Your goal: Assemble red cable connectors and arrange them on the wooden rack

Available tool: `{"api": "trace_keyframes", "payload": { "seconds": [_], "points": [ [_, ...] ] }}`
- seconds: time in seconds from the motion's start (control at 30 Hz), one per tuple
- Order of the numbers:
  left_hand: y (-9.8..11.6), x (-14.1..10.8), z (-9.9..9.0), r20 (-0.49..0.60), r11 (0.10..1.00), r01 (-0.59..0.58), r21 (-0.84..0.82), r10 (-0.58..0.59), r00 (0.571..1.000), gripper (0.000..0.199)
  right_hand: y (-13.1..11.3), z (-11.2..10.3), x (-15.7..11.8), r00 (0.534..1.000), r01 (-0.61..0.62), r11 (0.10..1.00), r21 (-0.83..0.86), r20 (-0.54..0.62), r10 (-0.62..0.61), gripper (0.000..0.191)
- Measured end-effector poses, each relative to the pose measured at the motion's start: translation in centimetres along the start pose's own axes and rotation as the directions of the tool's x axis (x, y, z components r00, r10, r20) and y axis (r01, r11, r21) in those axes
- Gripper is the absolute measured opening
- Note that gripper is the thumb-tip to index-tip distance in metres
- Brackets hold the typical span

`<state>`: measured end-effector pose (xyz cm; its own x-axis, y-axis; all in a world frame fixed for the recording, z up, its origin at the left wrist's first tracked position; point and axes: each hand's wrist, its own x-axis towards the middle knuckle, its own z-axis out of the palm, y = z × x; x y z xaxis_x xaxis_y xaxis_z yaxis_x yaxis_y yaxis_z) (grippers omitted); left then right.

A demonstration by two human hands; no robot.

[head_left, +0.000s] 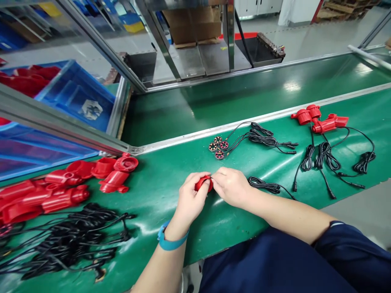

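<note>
My left hand is wrapped round a red plastic housing close above the green bench. At the housing's right side my right hand has its fingers pinched together; a short bit of something thin and black shows at the fingertips, perhaps a cable. Just right of that hand lies a coiled black cable, its near end hidden behind the hand. Beyond both hands, small round circuit boards sit in a cluster, wired to a bundle of black cables.
Red housings and a heap of black cables cover the bench's left. Red housings with cables attached lie at the right. A blue crate stands behind a metal frame post. A white rail edges the green bench.
</note>
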<state>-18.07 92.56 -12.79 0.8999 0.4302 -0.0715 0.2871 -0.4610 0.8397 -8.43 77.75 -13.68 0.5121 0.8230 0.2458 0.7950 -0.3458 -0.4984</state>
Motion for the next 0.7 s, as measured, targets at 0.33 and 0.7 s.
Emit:
{"api": "trace_keyframes", "payload": {
  "seconds": [0.33, 0.7],
  "points": [
    [-0.2, 0.0, 0.2, -0.024, 0.987, -0.158, 0.035, 0.159, 0.987, 0.020, -1.1, -0.9, 0.6, 0.984, 0.044, 0.995, -0.086, 0.178, -0.028, 0.026],
    [-0.1, 0.2, 0.1, -0.032, 0.994, -0.109, -0.021, 0.108, 0.994, 0.022, -1.9, -2.0, 1.5, 0.945, -0.074, 0.996, -0.055, 0.315, 0.088, 0.022]
  ]
}}
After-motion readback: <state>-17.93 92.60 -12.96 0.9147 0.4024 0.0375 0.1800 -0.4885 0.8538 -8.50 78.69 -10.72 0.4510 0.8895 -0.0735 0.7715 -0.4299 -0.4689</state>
